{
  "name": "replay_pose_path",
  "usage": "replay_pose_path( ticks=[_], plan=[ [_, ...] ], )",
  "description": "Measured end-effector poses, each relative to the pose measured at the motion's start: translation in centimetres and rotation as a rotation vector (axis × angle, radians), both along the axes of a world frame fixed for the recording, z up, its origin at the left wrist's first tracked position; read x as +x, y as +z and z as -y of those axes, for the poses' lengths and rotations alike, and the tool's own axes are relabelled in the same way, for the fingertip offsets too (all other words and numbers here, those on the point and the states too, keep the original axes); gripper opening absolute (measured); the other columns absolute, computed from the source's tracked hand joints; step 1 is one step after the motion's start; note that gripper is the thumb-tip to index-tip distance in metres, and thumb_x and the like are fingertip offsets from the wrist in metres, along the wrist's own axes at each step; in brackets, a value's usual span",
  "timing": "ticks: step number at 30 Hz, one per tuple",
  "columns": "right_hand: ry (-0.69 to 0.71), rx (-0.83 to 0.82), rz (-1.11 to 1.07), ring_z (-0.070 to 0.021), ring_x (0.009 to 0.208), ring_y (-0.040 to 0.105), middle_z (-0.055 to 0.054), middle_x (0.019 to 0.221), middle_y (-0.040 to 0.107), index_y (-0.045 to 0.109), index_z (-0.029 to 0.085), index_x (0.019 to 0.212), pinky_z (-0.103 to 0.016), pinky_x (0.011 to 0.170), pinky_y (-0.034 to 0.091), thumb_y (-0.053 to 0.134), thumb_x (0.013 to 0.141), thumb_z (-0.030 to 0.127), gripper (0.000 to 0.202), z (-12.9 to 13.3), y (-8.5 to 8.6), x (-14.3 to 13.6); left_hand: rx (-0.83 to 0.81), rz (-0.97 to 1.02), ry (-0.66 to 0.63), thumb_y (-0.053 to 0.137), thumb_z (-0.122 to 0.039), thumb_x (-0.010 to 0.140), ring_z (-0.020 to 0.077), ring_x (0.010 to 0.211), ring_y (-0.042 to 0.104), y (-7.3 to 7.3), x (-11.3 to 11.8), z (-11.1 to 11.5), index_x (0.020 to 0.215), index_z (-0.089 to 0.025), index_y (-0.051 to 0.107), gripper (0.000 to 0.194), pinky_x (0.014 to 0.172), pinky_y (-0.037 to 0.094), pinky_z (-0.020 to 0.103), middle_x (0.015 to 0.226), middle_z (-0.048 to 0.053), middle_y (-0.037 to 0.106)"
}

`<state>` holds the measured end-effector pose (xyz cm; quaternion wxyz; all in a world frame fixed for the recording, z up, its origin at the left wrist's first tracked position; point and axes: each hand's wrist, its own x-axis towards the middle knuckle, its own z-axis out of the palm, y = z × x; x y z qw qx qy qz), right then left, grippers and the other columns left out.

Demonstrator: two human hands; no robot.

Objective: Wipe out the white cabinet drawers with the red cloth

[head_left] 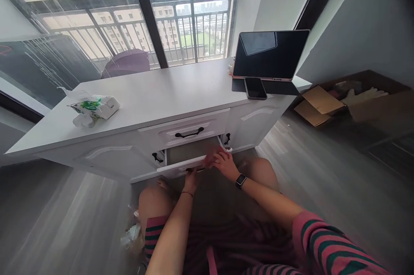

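Note:
A white cabinet [97, 154] stands in front of me, its lower drawer [184, 165] pulled out below a shut upper drawer [190, 124]. My left hand [191, 179] is closed on the dark handle [199, 169] of the lower drawer, with part of the fingers hidden. A reddish cloth [211, 156], blurred, lies under the fingers of my right hand [224, 164], which presses it against the right end of the drawer's front edge. The inside of the drawer, a greyish bottom, shows in part.
On the cabinet top are a tissue pack [97, 106], a propped tablet [271, 56] and a phone [255, 89]. An open cardboard box [381, 107] stands on the floor at right. Crumpled plastic or paper [132, 234] lies by my left leg. Windows rise behind the cabinet.

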<state>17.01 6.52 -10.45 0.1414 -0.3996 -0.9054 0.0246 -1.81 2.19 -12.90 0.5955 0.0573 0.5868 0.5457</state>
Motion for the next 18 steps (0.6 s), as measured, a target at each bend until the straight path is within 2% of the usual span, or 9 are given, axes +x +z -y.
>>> replay_pose_path(
  ticks=[4,10,14,18],
  plan=[
    [-0.223,-0.013,-0.041,-0.0301,0.119,0.037,-0.007,0.129,0.052,0.072,0.035,0.102,-0.051,0.099,0.024,0.051,0.090,0.019,0.028,0.0,-1.4,3.0,-0.061,0.090,0.025,0.060,-0.018,0.085,0.0191,0.089,0.062,-1.5,-0.4,0.0,0.094,-0.014,0.060,0.010,0.073,0.049,0.032,0.095,0.009,0.066],
    [-0.434,-0.132,-0.225,-0.0286,0.105,0.042,-0.011,0.114,0.052,0.073,0.030,0.099,-0.045,0.091,0.033,0.050,0.085,0.015,0.031,0.7,-4.6,1.8,-0.092,0.120,0.090,0.059,-0.016,0.084,0.0180,0.095,0.058,-2.4,-0.3,-0.3,0.082,-0.018,0.056,0.003,0.075,0.047,0.030,0.092,0.006,0.064],
    [-0.548,-0.267,-0.536,-0.0279,0.104,0.042,-0.013,0.108,0.048,0.071,0.021,0.090,-0.042,0.091,0.037,0.047,0.079,0.012,0.028,1.2,-7.1,-0.2,-0.079,0.126,0.119,0.059,-0.016,0.083,0.0196,0.096,0.058,-2.6,-0.2,-0.3,0.081,-0.017,0.057,0.004,0.076,0.046,0.033,0.091,0.006,0.065],
    [-0.733,-0.496,-1.046,-0.0276,0.111,0.040,-0.013,0.112,0.045,0.059,0.017,0.078,-0.046,0.099,0.034,0.051,0.067,0.014,0.014,1.5,-8.7,-2.8,-0.072,0.129,0.128,0.063,-0.016,0.081,0.0201,0.096,0.059,-2.5,-0.3,-0.2,0.078,-0.016,0.059,0.005,0.078,0.046,0.035,0.092,0.007,0.066]
  ],
)
